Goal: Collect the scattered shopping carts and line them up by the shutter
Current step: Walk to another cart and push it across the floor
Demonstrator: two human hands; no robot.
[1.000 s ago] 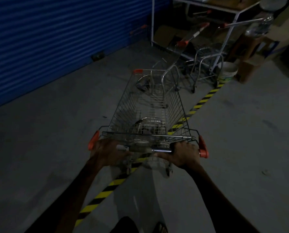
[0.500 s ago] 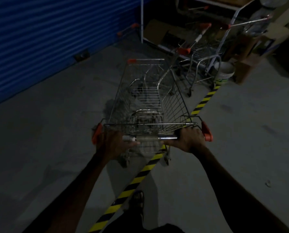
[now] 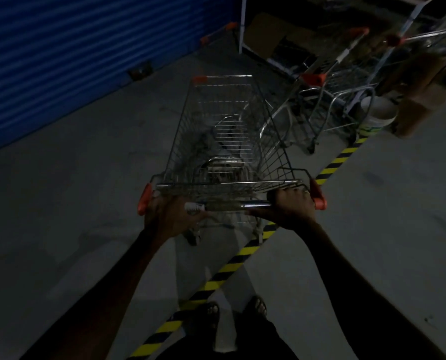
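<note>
A wire shopping cart (image 3: 227, 136) with orange corner caps stands straight ahead of me on the concrete floor. My left hand (image 3: 170, 214) grips the left end of its handle bar (image 3: 232, 204) and my right hand (image 3: 292, 209) grips the right end. The blue shutter (image 3: 87, 53) runs along the left. Another cart (image 3: 320, 100) is parked to the right of the one I hold, its orange-capped handle tilted up. A further cart handle (image 3: 216, 35) shows dimly by the shutter's far end.
Yellow-black hazard tape (image 3: 242, 258) crosses the floor diagonally under the cart and between my feet. A white bucket (image 3: 377, 115) and cardboard boxes (image 3: 419, 105) sit at the right. A metal shelf rack (image 3: 245, 27) with cardboard stands at the back. The light is dim.
The cart has rolled forward toward the parked carts and the shutter's far end, both hands still on the handle. My feet have stepped along the tape.
</note>
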